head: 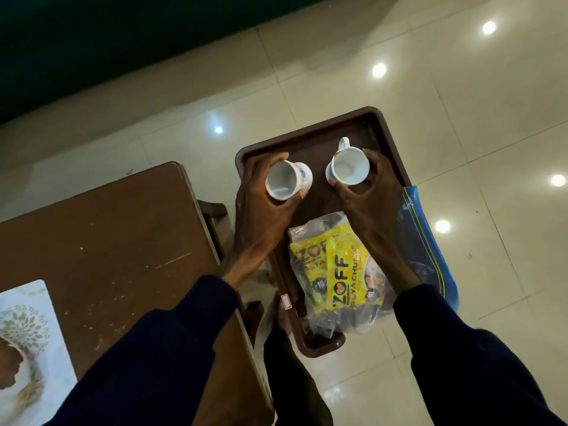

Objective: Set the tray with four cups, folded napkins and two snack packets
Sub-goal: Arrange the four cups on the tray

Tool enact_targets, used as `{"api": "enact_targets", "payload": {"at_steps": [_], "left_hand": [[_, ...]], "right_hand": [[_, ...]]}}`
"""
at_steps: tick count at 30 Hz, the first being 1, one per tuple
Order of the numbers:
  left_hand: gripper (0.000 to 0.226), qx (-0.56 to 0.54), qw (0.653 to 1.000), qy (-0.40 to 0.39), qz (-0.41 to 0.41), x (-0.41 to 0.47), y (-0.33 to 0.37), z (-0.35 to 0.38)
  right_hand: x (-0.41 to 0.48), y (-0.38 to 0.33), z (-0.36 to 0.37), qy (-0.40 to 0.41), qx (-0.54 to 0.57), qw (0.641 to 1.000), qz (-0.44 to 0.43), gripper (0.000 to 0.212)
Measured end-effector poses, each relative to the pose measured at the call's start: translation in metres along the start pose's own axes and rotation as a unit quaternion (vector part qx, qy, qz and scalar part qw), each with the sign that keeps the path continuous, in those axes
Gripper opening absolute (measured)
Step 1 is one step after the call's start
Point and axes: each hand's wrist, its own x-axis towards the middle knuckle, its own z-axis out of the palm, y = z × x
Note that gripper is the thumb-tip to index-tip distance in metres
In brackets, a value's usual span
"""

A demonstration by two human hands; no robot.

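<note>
Hands (pixel 264 207) round white cups (pixel 349 167)

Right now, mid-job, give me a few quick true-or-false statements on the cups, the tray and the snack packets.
1. Each hand holds a white cup: left hand, right hand. True.
2. Four cups are in view. False: only the left cup and the right cup show.
3. The yellow snack packets lie on the brown tray. True.
4. The tray sits on the wooden table. False: it is beside the table.
</note>
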Motion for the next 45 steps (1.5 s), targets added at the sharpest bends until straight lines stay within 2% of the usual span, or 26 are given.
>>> {"api": "enact_targets", "payload": {"at_steps": [5, 10, 13, 19, 24, 30, 39, 41, 43, 45], "left_hand": [[0.066, -0.002, 1.000, -0.009, 0.025, -0.028, -0.010, -0.055], [0.066, 0.046, 0.998, 0.021, 0.027, -0.055, -0.035, -0.112], [0.067, 0.047, 0.998, 0.047, 0.008, -0.076, -0.051, -0.151], [0.072, 0.020, 0.998, 0.050, -0.028, -0.120, -0.088, -0.235], [0.062, 0.014, 0.997, 0.072, -0.032, -0.157, -0.112, -0.296], [0.059, 0.034, 0.989, 0.129, -0.067, -0.233, -0.171, -0.399], [0.052, 0.036, 0.971, 0.209, -0.108, -0.335, -0.262, -0.497], [0.056, 0.034, 0.970, 0.217, -0.109, -0.352, -0.284, -0.513], [0.069, 0.034, 0.970, 0.210, -0.118, -0.365, -0.304, -0.524], [0.075, 0.038, 0.972, 0.192, -0.127, -0.373, -0.323, -0.530]], "right_hand": [[-0.039, -0.026, -0.005, -0.020, 0.036, 0.999, -0.027, 0.063], [-0.084, -0.068, 0.016, -0.049, 0.043, 0.996, -0.053, 0.064], [-0.118, -0.096, 0.044, -0.072, 0.053, 0.994, -0.068, 0.063], [-0.188, -0.148, 0.104, -0.131, 0.052, 0.983, -0.117, 0.063], [-0.240, -0.183, 0.142, -0.159, 0.023, 0.979, -0.129, 0.073], [-0.335, -0.240, 0.214, -0.234, 0.031, 0.962, -0.138, 0.075], [-0.455, -0.284, 0.297, -0.346, 0.027, 0.924, -0.159, 0.073], [-0.477, -0.284, 0.313, -0.353, 0.018, 0.919, -0.177, 0.077], [-0.497, -0.283, 0.328, -0.350, 0.012, 0.917, -0.192, 0.079], [-0.513, -0.280, 0.339, -0.336, -0.001, 0.920, -0.200, 0.075]]}}
